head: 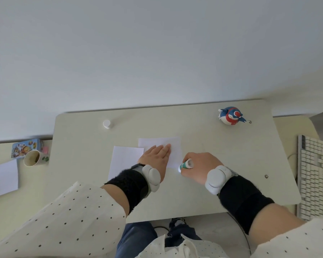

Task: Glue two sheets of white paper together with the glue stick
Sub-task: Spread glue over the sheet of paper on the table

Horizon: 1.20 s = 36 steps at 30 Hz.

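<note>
near the middle of the table [203, 192], the left hand [157, 156] is lying flat, fingers straight and together, pressing down the right-hand sheet [172, 144]. the right hand [201, 164] is curling round the glue stick [185, 165], its uncapped tip meeting that sheet's near right corner. the second sheet [123, 159] is lying just left, its far right corner overlapping the first. the white cap [106, 124] is standing well apart, far left. advice: keep the sheet pinned, stroke outward past each edge with light pressure, and cover the corners, since a loose sheet is likely to buckle.
</note>
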{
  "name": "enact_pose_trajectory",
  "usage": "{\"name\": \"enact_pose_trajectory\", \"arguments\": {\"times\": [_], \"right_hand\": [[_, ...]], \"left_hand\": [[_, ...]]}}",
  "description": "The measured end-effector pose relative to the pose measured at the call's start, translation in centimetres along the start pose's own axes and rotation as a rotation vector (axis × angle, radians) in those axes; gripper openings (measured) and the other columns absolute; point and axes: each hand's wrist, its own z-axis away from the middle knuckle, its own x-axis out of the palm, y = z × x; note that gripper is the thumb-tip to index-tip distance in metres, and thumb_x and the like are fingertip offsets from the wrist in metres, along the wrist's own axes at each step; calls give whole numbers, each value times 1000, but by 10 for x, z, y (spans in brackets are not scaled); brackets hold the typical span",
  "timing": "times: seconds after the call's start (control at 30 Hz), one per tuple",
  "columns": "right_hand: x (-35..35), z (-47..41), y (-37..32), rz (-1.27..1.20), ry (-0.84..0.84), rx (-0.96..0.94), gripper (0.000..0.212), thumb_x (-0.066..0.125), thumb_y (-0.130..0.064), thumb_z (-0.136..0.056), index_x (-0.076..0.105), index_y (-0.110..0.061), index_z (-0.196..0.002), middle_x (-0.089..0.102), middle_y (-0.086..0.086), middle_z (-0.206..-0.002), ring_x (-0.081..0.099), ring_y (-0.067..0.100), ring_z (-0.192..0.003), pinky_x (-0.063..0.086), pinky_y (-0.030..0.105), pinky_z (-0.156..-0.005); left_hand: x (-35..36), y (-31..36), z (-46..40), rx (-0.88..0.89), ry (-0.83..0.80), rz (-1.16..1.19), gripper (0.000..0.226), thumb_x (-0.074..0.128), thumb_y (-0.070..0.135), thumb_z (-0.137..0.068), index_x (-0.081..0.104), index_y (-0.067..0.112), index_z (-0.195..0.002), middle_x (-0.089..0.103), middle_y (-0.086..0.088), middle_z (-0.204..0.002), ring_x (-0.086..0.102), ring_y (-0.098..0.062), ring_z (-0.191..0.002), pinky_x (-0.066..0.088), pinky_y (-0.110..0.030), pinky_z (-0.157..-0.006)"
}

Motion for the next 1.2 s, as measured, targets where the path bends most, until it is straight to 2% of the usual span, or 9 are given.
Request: {"name": "enact_pose_trajectory", "arguments": {"times": [0.17, 0.47, 0.6, 0.73, 0.87, 0.93, 1.03, 1.1, 1.2], "right_hand": [[-8, 12, 22, -292, 161, 131, 18, 64, -52, -71, 57, -36, -76, 62, -13, -67, 59, 7, -60, 41, 22, -50], [-11, 16, 33, -345, 205, 167, 20, 63, -57, -71, 56, -40, -77, 61, -15, -63, 58, 4, -56, 37, 19, -47], [-5, 14, 30, -332, 182, 141, 20, 61, -58, -72, 55, -39, -78, 62, -14, -65, 58, 5, -57, 38, 20, -48], [1, 9, 23, -334, 165, 119, 20, 61, -56, -72, 55, -38, -79, 62, -13, -66, 59, 6, -57, 40, 21, -49], [7, 1, 6, -328, 149, 50, 20, 60, -50, -76, 58, -35, -89, 62, -11, -70, 58, 9, -59, 42, 23, -50], [12, -4, -7, -319, 133, -50, 24, 58, -50, -81, 57, -40, -102, 65, -13, -83, 59, 11, -67, 47, 26, -58], [26, -16, -33, -247, 79, -238, 48, 53, -50, -89, 34, -54, -133, 59, -13, -106, 57, 13, -82, 44, 24, -73], [38, -27, -49, -171, 93, -312, 49, 48, -39, -95, 29, -55, -136, 59, -8, -102, 57, 17, -84, 43, 23, -74], [52, -45, -65, -49, 74, -357, 45, 41, -19, -94, 41, -41, -134, 56, -3, -98, 52, 20, -80, 39, 25, -68]], "left_hand": [[-4, 2, -5, -64, 0, -81, 72, 31, 19, -92, -10, 15, -150, -12, 3, -160, -7, -28, -146, -16, -41, -112], [-7, -4, -13, -176, 9, -132, 66, 15, 34, -92, -13, 19, -150, -10, 7, -160, -20, -31, -143, -32, -49, -101], [0, -15, 4, -354, 90, -25, 72, 17, 44, -92, -12, 12, -150, -7, 1, -160, -13, -29, -145, -23, -49, -109], [13, -31, 28, -463, 137, 59, 85, 21, 55, -91, -20, 5, -146, -17, -9, -158, -14, -29, -145, -14, -45, -115], [35, -55, 60, -623, 40, 123, 94, 19, 67, -90, -20, 2, -145, -17, -14, -158, -11, -29, -146, -5, -42, -118], [45, -64, 72, -617, 51, 135, 94, 18, 69, -90, -20, 3, -145, -18, -12, -158, -11, -26, -146, -2, -38, -119], [51, -73, 81, -585, 62, 168, 94, 19, 68, -90, -21, 4, -145, -20, -10, -157, -13, -24, -146, 1, -33, -118], [53, -75, 83, -596, 58, 184, 93, 19, 68, -91, -21, 5, -145, -20, -9, -158, -13, -24, -146, 2, -32, -118], [55, -80, 88, -635, 31, 170, 89, 16, 66, -92, -21, 4, -145, -18, -10, -158, -12, -25, -146, -1, -33, -117]]}}
